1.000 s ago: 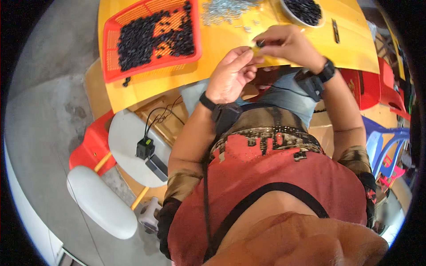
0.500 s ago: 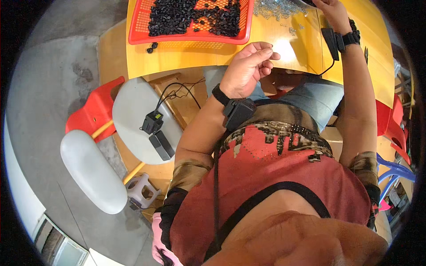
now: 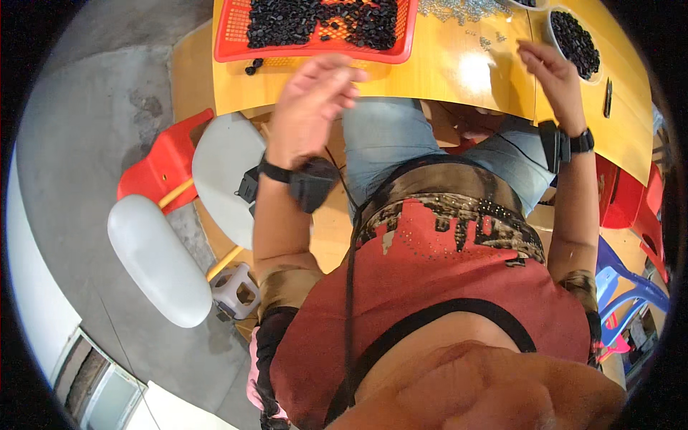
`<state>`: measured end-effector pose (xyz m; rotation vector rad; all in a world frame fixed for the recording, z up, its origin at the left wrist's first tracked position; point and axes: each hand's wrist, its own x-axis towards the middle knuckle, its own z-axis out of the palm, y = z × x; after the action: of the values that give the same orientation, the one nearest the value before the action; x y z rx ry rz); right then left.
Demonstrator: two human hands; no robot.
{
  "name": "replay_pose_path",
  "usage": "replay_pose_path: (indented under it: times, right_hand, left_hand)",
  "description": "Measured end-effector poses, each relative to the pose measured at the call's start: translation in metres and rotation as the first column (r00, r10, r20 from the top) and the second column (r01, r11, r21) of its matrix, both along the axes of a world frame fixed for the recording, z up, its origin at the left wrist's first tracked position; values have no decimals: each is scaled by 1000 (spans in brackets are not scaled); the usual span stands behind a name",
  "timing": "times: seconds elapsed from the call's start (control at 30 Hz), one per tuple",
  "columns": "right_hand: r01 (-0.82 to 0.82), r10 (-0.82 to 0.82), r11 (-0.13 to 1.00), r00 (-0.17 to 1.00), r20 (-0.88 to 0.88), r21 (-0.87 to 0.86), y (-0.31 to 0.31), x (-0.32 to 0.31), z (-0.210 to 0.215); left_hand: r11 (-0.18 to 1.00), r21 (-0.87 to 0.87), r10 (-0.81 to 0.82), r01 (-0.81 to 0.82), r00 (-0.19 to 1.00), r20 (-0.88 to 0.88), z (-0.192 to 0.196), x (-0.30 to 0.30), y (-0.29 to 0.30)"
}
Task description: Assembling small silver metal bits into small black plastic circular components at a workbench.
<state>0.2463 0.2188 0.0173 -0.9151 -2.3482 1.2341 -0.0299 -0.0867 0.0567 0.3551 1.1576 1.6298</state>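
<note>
My left hand point(image 3: 315, 104) is over the table's near edge, just below the red plastic basket point(image 3: 387, 57). Its fingers are curled with the thumb against them, slightly blurred; whatever they hold is too small to make out. Small black parts point(image 3: 283, 25) fill the basket in heaps. At the right, my right hand point(image 3: 557, 80) hangs above the table, thumb and fingers drawn together; anything between them cannot be made out. The nearest things to it are a few small shiny metal pieces point(image 3: 486, 43) and a white round tub point(image 3: 551, 34) of black parts point(image 3: 577, 46).
A heap of small shiny pieces point(image 3: 459, 8) lies on the yellow table point(image 3: 430, 79). Loose black pieces point(image 3: 252, 67) sit below the basket. A slim black tool point(image 3: 608, 98) lies far right. Left of me stands a chair with a grey seat point(image 3: 226, 168).
My left hand has moved left, toward the basket's near edge. The right hand has come down and nearer, uncovering the tub of black parts. The whole view has shifted slightly.
</note>
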Motion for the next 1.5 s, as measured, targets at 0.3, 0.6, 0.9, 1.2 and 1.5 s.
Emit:
replay_pose_path:
  times: [0.3,0.6,0.9,1.2,1.5]
  right_hand:
    - [-147,162,964,986,47,-221,-65,-10,-12]
    - [-219,215,969,975,-50,-117,-61,-4,-20]
    - [-152,124,938,986,-108,-311,-58,8,-29]
    - [-170,121,911,981,-151,-376,-57,11,-23]
    - [-123,81,909,989,-120,-398,-57,15,-25]
  left_hand:
    - [859,-477,-482,-188,20,-876,32,-141,-17]
    - [620,-739,-713,263,-204,-671,45,-83,104]
    - [430,-871,-801,239,-345,-490,19,-69,136]
    - [520,-851,-806,71,-290,-516,30,-139,117]
    - [473,-787,-646,395,-451,-615,5,-77,144]
